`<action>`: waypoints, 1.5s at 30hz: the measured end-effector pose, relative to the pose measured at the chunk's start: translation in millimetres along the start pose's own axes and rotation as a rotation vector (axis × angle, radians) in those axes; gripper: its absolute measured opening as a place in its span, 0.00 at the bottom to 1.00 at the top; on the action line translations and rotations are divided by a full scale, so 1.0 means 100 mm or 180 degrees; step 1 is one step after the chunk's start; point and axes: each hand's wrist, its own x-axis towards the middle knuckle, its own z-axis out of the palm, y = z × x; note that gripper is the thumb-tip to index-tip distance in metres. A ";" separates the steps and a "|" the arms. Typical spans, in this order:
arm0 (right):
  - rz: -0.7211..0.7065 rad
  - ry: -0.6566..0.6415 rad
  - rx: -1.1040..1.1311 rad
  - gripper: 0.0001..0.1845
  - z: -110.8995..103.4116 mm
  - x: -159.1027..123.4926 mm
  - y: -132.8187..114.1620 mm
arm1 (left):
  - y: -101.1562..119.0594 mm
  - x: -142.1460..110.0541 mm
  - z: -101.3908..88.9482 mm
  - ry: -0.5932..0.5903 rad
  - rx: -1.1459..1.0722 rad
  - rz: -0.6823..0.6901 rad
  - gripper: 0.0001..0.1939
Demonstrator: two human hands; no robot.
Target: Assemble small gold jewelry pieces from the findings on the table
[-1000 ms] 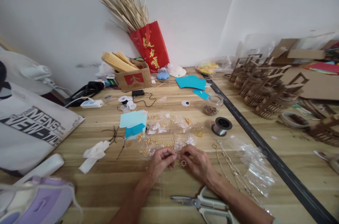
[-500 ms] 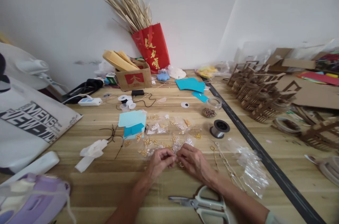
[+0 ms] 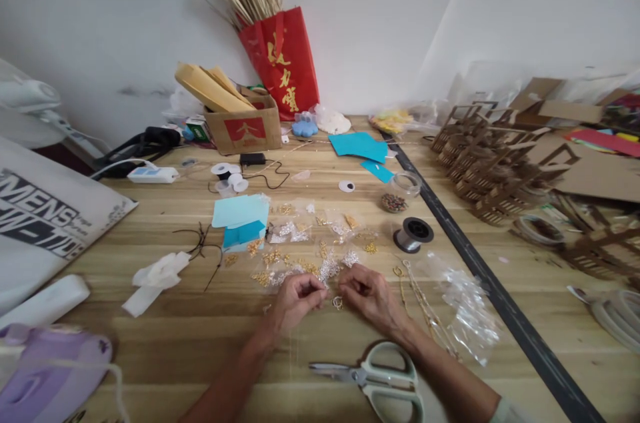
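My left hand (image 3: pixel 303 296) is closed in a pinch just in front of the small silver beads (image 3: pixel 329 267); whatever sits between its fingertips is too small to make out. A faint clear line runs down the table below that hand. To its right, my right hand (image 3: pixel 365 289) is also pinched, its fingertips hidden by the curled fingers. Between the two hands a small ring-shaped piece (image 3: pixel 337 303) lies on the wood. Gold beads (image 3: pixel 273 256) and small clear bags are spread beyond the hands. Scissors (image 3: pixel 370 376) with pale handles lie nearer me, blades pointing left.
Right of the hands are a wire spool (image 3: pixel 413 235), bead chains (image 3: pixel 423 299) and crumpled clear bags (image 3: pixel 475 316). A jar of beads (image 3: pixel 395 201) stands behind the spool. Blue-green paper (image 3: pixel 240 211) and white tissue (image 3: pixel 157 276) lie left. Wooden baskets (image 3: pixel 490 169) line the right side.
My hands have moved apart, opening a gap where their fingertips nearly met; the ring-shaped piece now shows fully. The whole view has shifted slightly.
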 end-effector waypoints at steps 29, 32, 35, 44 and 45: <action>-0.0291 -0.0708 -0.0629 0.07 -0.12 -0.03 0.01 | 0.03 -0.11 0.15 -0.0283 0.2851 0.0867 0.09; -0.0294 -0.0758 -0.0680 0.07 -0.11 -0.03 -0.02 | 0.05 -0.12 0.16 -0.0306 0.2896 0.0839 0.09; -0.0252 -0.0849 -0.0715 0.06 -0.09 -0.04 -0.05 | 0.08 -0.13 0.17 -0.0299 0.2975 0.0750 0.09; -0.0225 -0.0877 -0.0919 0.06 -0.06 -0.05 -0.08 | 0.10 -0.14 0.12 -0.0343 0.2978 0.0577 0.10; -0.0214 -0.0885 -0.0950 0.06 -0.06 -0.05 -0.08 | 0.11 -0.14 0.11 -0.0341 0.2984 0.0571 0.10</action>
